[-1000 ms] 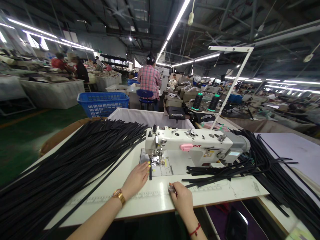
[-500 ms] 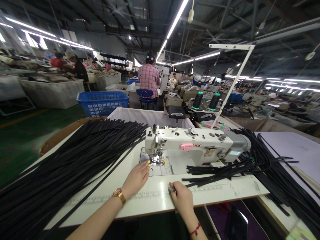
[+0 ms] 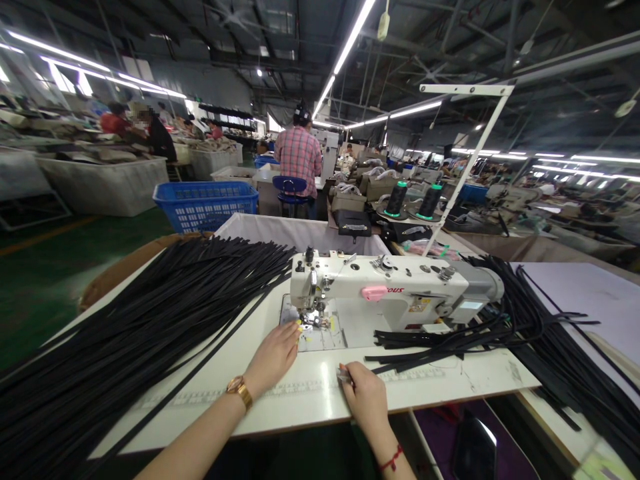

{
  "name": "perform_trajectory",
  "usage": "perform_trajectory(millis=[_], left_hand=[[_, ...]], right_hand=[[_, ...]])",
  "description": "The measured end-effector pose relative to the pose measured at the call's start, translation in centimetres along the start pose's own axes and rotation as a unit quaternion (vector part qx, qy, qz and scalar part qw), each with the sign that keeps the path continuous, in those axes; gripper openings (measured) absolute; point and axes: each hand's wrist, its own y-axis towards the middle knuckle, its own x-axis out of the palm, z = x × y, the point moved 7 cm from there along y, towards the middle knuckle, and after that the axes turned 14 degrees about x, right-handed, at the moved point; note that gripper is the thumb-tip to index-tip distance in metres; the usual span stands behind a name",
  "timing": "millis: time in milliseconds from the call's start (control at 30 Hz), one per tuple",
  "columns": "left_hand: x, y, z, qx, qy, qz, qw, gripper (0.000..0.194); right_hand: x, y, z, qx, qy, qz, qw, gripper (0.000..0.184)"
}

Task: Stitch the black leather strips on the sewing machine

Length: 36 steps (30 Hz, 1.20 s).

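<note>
My left hand (image 3: 273, 357) lies flat on the white table (image 3: 280, 407), fingertips at the needle plate beside the presser foot (image 3: 314, 319) of a white sewing machine (image 3: 395, 293). It holds nothing. My right hand (image 3: 366, 397) rests at the table's front edge, fingers closed on a small silvery tool (image 3: 344, 377). A big pile of long black strips (image 3: 150, 320) covers the table to the left. Several more black strips (image 3: 520, 333) lie to the right, under and behind the machine's arm.
A white cloth-lined bin (image 3: 295, 233) stands behind the machine, a blue basket (image 3: 205, 203) farther left. Two dark thread cones (image 3: 413, 200) sit beside a white thread stand (image 3: 470, 160). A person in a plaid shirt (image 3: 299, 157) sits ahead, back turned; others work at far left.
The short end of a black strip that showed under my left fingertips a second ago is gone from in front of the presser foot. Both hands have barely moved.
</note>
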Motion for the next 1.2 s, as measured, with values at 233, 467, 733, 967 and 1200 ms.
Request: perform_trajectory(millis=[233,467,733,967,1200], left_hand=[[0.3,-0.5,-0.6,-0.033,0.027,0.006,0.999,0.043],[1.0,-0.9,-1.3,-0.043,-0.011,0.009,0.999,0.043],[0.8,0.5,-4.7,-0.076,-0.048,0.027,0.996,0.033],[0.1,3.5,-9.1,-0.110,-0.027,0.040,0.993,0.025],[1.0,3.4,-9.2,-0.078,-0.027,0.023,0.996,0.030]], right_hand=[[-0.3,0.0,-0.3,-0.004,0.000,0.002,1.000,0.020],[-0.3,0.0,-0.3,-0.005,-0.001,0.002,1.000,0.022],[-0.4,-0.1,-0.2,-0.005,0.006,0.000,1.000,0.023],[-0.6,-0.2,-0.2,-0.014,0.079,0.016,0.997,0.029],[-4.3,-1.5,4.6,0.077,0.226,0.050,0.970,0.020]])
